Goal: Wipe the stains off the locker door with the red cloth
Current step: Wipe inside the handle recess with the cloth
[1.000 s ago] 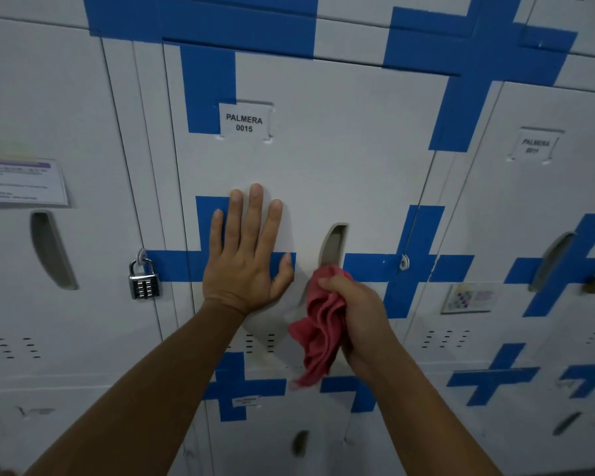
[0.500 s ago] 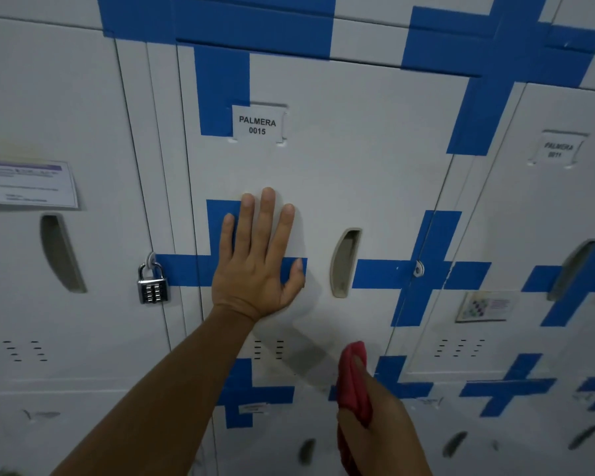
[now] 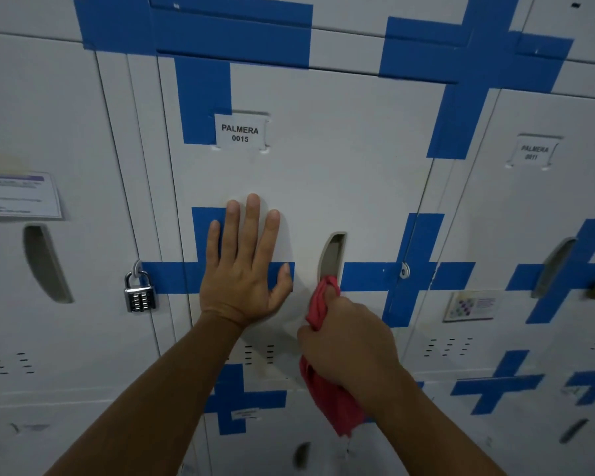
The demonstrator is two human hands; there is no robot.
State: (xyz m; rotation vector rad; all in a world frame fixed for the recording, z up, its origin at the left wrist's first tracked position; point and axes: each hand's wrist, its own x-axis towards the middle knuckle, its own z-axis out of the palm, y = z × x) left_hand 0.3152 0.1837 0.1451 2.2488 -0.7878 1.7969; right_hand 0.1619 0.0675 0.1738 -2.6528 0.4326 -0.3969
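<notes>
The white locker door (image 3: 340,173) labelled PALMERA 0015 fills the middle of the view, crossed by blue tape. My left hand (image 3: 244,266) presses flat on it, fingers straight and pointing up, left of the handle slot (image 3: 332,257). My right hand (image 3: 349,341) grips the red cloth (image 3: 330,400) in a bunch just below the slot. The cloth's top end touches the door at the slot's lower edge, and its tail hangs down past my wrist.
A combination padlock (image 3: 139,293) hangs on the locker to the left, which carries a paper notice (image 3: 18,194). A second labelled door (image 3: 536,207) stands on the right with a sticker (image 3: 471,305). Vent slots (image 3: 259,353) and faint marks lie below my hands.
My right hand with the cloth dropped low half a second ago and has now come back up to just below the handle slot. My left hand stayed pressed in place.
</notes>
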